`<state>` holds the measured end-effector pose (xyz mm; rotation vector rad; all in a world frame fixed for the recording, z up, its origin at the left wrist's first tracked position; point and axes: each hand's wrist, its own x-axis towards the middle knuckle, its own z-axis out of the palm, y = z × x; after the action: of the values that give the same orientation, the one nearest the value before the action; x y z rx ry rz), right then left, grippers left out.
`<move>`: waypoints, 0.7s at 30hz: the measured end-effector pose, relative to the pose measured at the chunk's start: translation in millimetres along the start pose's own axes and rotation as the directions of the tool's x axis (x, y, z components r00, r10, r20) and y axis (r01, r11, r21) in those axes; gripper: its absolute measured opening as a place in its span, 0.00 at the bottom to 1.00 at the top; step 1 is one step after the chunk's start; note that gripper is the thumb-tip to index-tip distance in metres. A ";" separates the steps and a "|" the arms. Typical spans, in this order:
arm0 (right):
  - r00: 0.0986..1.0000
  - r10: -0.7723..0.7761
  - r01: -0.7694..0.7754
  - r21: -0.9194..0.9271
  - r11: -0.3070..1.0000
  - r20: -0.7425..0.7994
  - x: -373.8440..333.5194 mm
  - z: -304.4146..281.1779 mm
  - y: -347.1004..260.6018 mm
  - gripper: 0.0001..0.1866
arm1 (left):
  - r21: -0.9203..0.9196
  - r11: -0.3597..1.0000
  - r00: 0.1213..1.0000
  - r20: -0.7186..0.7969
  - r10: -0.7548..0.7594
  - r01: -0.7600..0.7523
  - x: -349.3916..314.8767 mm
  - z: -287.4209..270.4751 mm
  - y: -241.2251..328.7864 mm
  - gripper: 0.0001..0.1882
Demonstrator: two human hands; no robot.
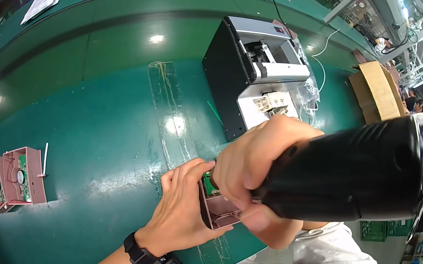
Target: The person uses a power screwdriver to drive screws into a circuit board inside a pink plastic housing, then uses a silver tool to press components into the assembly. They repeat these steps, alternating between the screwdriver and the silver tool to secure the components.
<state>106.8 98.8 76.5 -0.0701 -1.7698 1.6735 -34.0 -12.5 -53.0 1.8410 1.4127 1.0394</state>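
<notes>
Green bench (pixel 101 112), glossy; factory hall behind.

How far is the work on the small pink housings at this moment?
Possibly done: two pink housings with boards lie aside at the table's left. In hand: left hand steadies another pink housing while right hand presses a black power screwdriver onto it. What remains cannot be told.

One head-worn fisheye view — looking steeply down, close over the green workbench (pixel 101 112) — edges bending outward.
</notes>
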 end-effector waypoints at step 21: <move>0.962 -0.212 0.214 -0.006 0.977 -0.170 -4.1 -34.4 -29.1 0.18 | 0.032 0.997 0.998 0.005 0.070 -0.070 3.3 -0.1 -0.1 0.65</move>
<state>139.2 121.5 98.4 -0.0156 -1.5802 1.4790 -33.7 -9.3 -52.2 1.9263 1.3794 1.0529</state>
